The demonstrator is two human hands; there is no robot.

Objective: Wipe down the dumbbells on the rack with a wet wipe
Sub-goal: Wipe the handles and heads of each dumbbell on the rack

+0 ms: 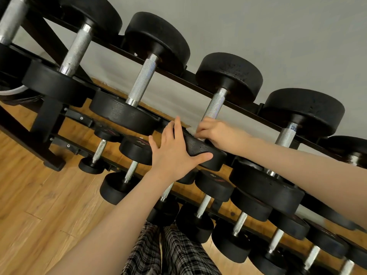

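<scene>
A black dumbbell (228,76) with a knurled steel handle (215,105) lies on the top shelf of the rack (49,120). My left hand (174,151) rests flat against its near head (198,148), fingers spread, thumb along the lower edge. My right hand (216,133) grips the foot of the handle, fingers curled over a white wet wipe (191,132), of which only a small bit shows. More black dumbbells line the top shelf on both sides.
A lower shelf holds several smaller dumbbells (137,149). The rack stands on a wooden floor (39,205) against a pale grey wall (278,36). My plaid trousers (168,251) show at the bottom.
</scene>
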